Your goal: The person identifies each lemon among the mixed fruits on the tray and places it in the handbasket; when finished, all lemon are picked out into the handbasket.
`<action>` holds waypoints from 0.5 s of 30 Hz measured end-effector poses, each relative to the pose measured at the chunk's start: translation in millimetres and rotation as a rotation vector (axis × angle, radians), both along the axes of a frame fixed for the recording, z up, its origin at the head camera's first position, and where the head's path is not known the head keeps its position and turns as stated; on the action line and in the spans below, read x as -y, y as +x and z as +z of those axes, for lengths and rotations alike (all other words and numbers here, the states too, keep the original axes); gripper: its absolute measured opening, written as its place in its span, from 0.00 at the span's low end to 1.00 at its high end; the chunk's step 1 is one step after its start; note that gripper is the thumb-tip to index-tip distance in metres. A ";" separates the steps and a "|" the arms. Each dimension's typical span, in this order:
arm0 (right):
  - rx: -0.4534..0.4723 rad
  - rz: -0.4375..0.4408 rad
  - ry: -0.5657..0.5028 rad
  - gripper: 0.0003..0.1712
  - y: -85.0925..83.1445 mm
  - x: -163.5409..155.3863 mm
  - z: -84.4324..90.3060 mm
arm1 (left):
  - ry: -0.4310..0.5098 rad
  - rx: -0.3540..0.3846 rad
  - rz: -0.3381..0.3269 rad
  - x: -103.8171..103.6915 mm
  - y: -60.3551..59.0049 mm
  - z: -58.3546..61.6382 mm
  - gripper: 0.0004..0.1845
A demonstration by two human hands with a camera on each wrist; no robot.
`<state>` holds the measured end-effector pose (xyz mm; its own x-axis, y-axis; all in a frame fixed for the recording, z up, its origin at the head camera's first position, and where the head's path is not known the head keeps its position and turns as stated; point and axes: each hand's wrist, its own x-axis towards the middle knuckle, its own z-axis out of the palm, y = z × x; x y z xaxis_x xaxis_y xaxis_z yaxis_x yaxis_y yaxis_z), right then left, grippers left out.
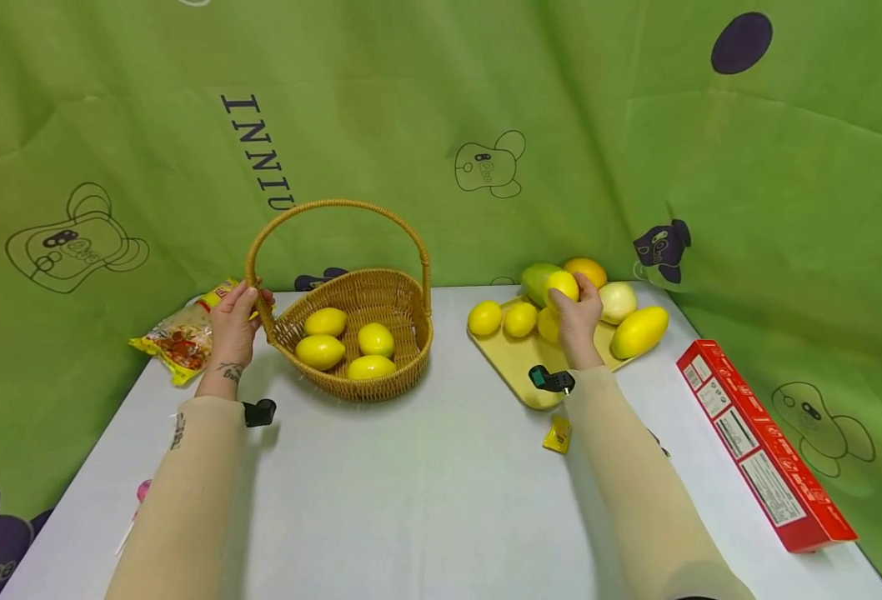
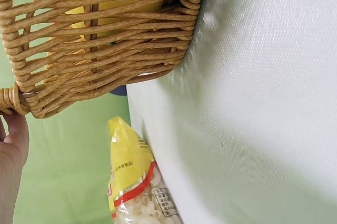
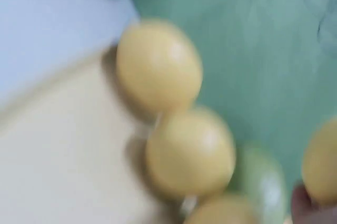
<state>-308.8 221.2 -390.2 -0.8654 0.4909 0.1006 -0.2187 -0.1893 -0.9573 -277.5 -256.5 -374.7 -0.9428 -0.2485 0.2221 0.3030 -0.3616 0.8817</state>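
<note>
Moving lemons from tray to basket appears to be the work in hand, and it looks roughly half done. Wicker basket (image 1: pixel 351 333) sits on the white tabletop (image 1: pixel 426 483), left of centre, with four lemons already inside (image 1: pixel 345 343). Left hand (image 1: pixel 234 321) grips the base of the basket's handle at the near-left rim, fingers curled round the wicker; the left wrist view shows only the thumb edge against the weave. Right hand (image 1: pixel 578 321) is raised over the yellow tray (image 1: pixel 519 371), fingers pinching one lemon (image 1: pixel 563 286) lifted clear of the rest.

Left on the tray: two lemons (image 1: pixel 503 319) side by side at its left end, and one more partly hidden behind the right hand. Behind and to the right lie other fruits: a green one (image 1: pixel 537 279), an orange one (image 1: pixel 587 268), a pale round one (image 1: pixel 618 302) and a long yellow one (image 1: pixel 639 332). Right wrist view is blurred; it shows yellow fruit on the tray, no more.

Judgement: four in, one in transit, about three lemons to go.

Snack bag (image 1: pixel 182 333) lies beside the basket at the tabletop's left edge; red box (image 1: pixel 764 446) along the right edge.
</note>
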 end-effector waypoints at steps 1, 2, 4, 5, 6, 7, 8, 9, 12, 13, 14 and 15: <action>-0.036 0.083 -0.023 0.34 0.8 7.1 6.2 | 0.000 0.002 0.000 0.2 0.0 0.4 0.08; -0.067 0.179 -0.044 0.33 2.5 14.4 12.4 | -0.001 0.003 -0.001 0.4 0.1 0.8 0.08; -0.101 0.369 -0.048 0.32 7.3 30.3 23.2 | -0.003 0.002 -0.003 0.7 0.1 1.4 0.08; -0.115 0.462 -0.034 0.32 10.3 38.8 27.2 | -0.004 0.002 -0.003 0.7 0.1 1.5 0.08; -0.129 0.552 -0.023 0.32 13.1 47.2 30.0 | -0.006 0.001 -0.003 0.7 0.2 1.5 0.08; -0.138 0.632 0.002 0.32 15.7 55.3 31.6 | -0.003 0.000 -0.005 0.7 0.3 1.5 0.08; -0.146 0.703 0.036 0.33 18.5 63.6 32.4 | 0.002 -0.003 -0.006 0.6 0.4 1.3 0.08; -0.149 0.767 0.064 0.33 21.0 72.3 32.1 | 0.005 -0.005 -0.007 0.4 0.4 1.0 0.08; -0.152 0.921 0.146 0.33 26.5 96.4 27.4 | 0.011 -0.014 -0.006 -0.2 0.2 0.1 0.07; -0.148 0.961 0.180 0.33 27.9 103.9 25.2 | 0.011 -0.017 -0.005 -0.4 0.1 -0.1 0.07; -0.143 0.994 0.210 0.33 28.9 111.1 22.7 | 0.006 -0.021 -0.003 -0.7 0.1 -0.4 0.07; -0.136 1.020 0.232 0.32 29.5 117.8 20.0 | 0.000 -0.022 -0.001 -0.9 -0.1 -0.6 0.07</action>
<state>-279.3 103.5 -370.3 -0.8316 -0.5073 0.2258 -0.1672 -0.1590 -0.9730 -277.6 -255.6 -375.3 -0.9381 -0.2473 0.2426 0.3217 -0.3623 0.8748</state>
